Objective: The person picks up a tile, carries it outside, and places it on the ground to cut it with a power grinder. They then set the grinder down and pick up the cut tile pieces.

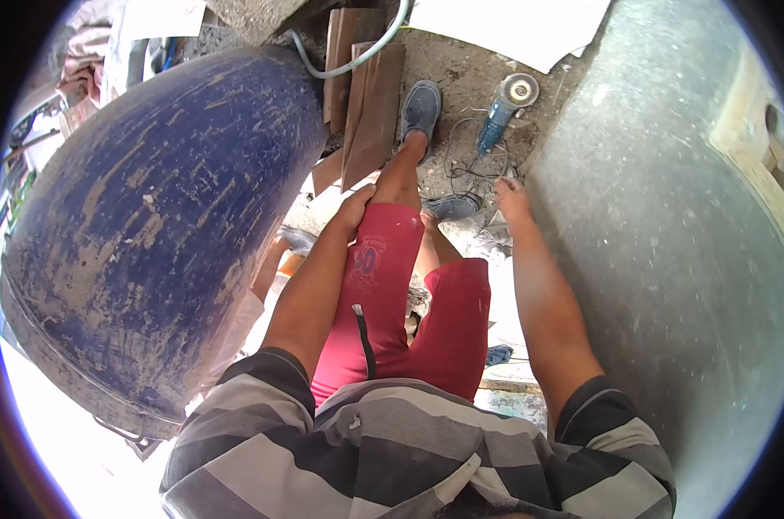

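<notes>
My left hand [355,208] lies against my left knee, at the hem of the red shorts [383,259]. Its fingers are laid along the leg and it holds nothing visible. Lower than the knees, my right hand [514,201] hangs beside the grey wall-like surface, its fingers loosely bent and slightly apart; I see nothing in them. Just beyond it, a blue angle grinder [497,121] with a round disc [519,90] rests on the dirt ground. The grinder's dark cable [465,169] loops over the ground close to my right fingertips.
A large scuffed blue barrel [158,225] fills the left side. Brown boards [373,112] and a pale hose [357,62] are by my shoe [421,108]. White sheet material [521,26] lies at the top. A smooth grey surface [668,216] runs along the right. Another person's foot [297,240] shows near the barrel.
</notes>
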Demonstrator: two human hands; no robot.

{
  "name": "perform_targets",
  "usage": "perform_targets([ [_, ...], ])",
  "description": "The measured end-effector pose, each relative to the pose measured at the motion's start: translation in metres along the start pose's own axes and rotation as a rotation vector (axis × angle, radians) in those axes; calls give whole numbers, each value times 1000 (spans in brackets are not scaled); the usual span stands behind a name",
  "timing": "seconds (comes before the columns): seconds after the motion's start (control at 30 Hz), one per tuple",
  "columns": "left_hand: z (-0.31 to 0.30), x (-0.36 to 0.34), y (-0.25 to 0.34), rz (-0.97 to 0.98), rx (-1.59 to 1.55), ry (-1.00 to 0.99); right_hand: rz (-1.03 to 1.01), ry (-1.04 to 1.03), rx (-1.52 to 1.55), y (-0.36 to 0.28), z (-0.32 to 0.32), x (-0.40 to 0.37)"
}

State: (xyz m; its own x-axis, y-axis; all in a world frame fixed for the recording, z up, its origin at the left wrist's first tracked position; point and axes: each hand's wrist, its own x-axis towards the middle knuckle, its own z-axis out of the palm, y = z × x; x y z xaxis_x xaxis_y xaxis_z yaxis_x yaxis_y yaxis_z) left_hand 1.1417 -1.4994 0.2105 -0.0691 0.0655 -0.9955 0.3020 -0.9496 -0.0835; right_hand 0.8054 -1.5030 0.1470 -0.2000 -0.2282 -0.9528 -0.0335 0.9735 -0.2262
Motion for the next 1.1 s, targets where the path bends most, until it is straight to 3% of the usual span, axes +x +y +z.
perform_targets([
  [0.03, -4, 1, 1, 8, 17, -18, -40, 3, -43, 3, -5, 6],
  [0.1, -9, 18, 13, 331, 667, 30, -45, 73, -136, 6, -9, 20],
  [0.27, 22, 17, 52, 429, 1144, 83, 16, 79, -143, 9, -6, 60],
  [0.37, 76, -19, 95, 488, 1091, -28, 40, 103, -182, 7, -5, 80],
  [0.43, 92, -9, 113, 624, 959, -124, 9, 92, -205, 13, -2, 105],
  [0.5, 110, 1, 139, 604, 676, -260, -27, 79, -237, 0, 3, 126],
  [0.57, 114, 35, 170, 644, 753, -311, 23, 76, -307, -32, 8, 115],
  [0.63, 125, 65, 202, 757, 1046, -96, 3, 43, -290, -28, 14, 129],
  [0.67, 130, 86, 213, 786, 1052, -99, 23, 96, -370, -24, 19, 138],
  [0.73, 138, 132, 235, 897, 1179, 307, -18, 185, -437, -13, 32, 163],
  [0.87, 164, 191, 257, 1116, 1066, 457, -115, 266, -386, -2, 52, 183],
  [0.93, 176, 199, 269, 1131, 1043, 447, -244, 481, -379, 7, 63, 190],
  [1.03, 180, 196, 278, 1173, 1017, 447, -291, 514, -390, 22, 70, 201],
  [1.1, 183, 191, 277, 1129, 1171, 468, -310, 533, -388, 32, 73, 206],
])
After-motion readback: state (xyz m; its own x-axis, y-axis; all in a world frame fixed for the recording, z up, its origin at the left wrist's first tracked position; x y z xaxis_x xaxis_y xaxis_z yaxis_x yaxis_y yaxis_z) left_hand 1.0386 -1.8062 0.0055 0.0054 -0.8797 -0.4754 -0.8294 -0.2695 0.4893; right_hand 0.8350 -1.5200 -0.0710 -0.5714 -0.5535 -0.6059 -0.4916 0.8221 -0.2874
